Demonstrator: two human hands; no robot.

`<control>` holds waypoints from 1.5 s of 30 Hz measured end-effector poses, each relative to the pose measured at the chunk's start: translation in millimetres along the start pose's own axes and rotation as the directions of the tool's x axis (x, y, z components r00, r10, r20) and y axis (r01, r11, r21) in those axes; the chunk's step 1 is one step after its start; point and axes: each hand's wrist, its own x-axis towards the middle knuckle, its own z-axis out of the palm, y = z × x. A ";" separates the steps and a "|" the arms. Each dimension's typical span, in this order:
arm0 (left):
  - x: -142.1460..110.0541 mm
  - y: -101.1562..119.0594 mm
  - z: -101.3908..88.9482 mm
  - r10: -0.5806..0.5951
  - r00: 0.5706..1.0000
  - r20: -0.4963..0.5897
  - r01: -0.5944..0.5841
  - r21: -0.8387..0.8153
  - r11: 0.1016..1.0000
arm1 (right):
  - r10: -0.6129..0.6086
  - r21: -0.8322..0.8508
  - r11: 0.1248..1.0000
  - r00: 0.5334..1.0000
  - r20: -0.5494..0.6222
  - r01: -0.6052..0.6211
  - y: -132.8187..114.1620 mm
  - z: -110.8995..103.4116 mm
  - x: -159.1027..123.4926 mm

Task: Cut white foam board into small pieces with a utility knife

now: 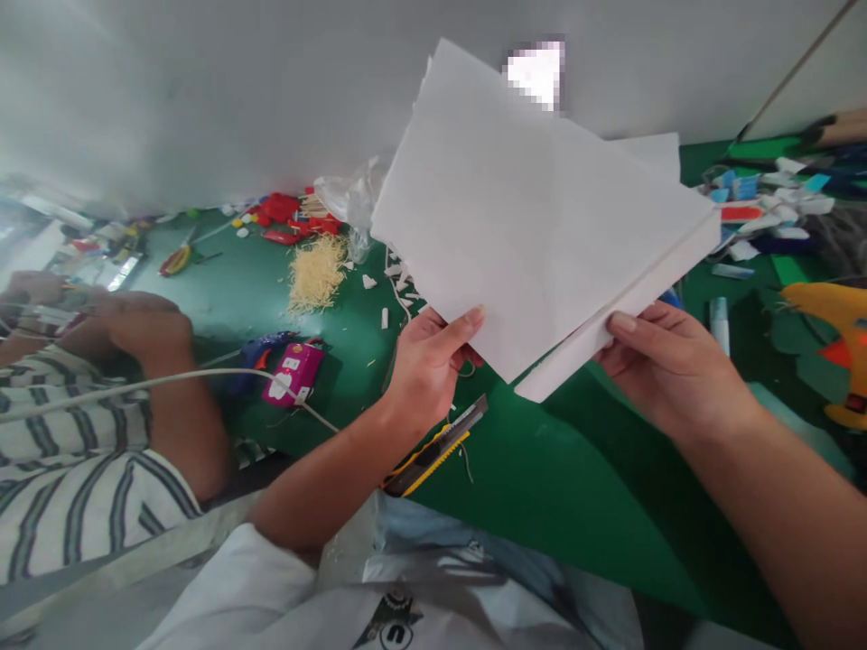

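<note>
A large white foam board sheet [521, 217] is held up, tilted, above the green table. My left hand [426, 361] pinches its lower left edge, thumb on top. My right hand [677, 366] grips a narrow white foam board strip [582, 348] along the sheet's lower right edge, with its thumb on the face. A gap shows between strip and sheet at the lower end; whether they are still joined farther up I cannot tell. Another white piece [654, 153] shows behind the sheet. Below my left hand, a yellow and black utility knife [437, 447] lies with its blade out.
At left, a co-worker's arm [169, 361] rests near a pink box [293, 373] and a white cable [203, 372]. Yellow shreds [316, 271], red pieces [277, 209] and white scraps lie farther back. An orange glue gun [830, 316] and a marker [719, 325] are at right.
</note>
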 end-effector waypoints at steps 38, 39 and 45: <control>117.2 22.5 119.4 0.026 0.906 0.423 -0.215 0.404 0.889 | -0.050 -0.182 0.983 0.929 -0.368 -0.019 16.1 -13.8 18.0; 121.4 23.5 135.2 -0.010 0.898 0.439 -0.206 0.440 0.874 | -0.049 -0.183 0.983 0.927 -0.373 -0.021 15.8 -13.6 17.9; 130.0 21.9 198.5 -0.110 0.867 0.487 -0.202 0.544 0.815 | -0.057 -0.190 0.982 0.920 -0.388 -0.019 15.8 -17.0 19.8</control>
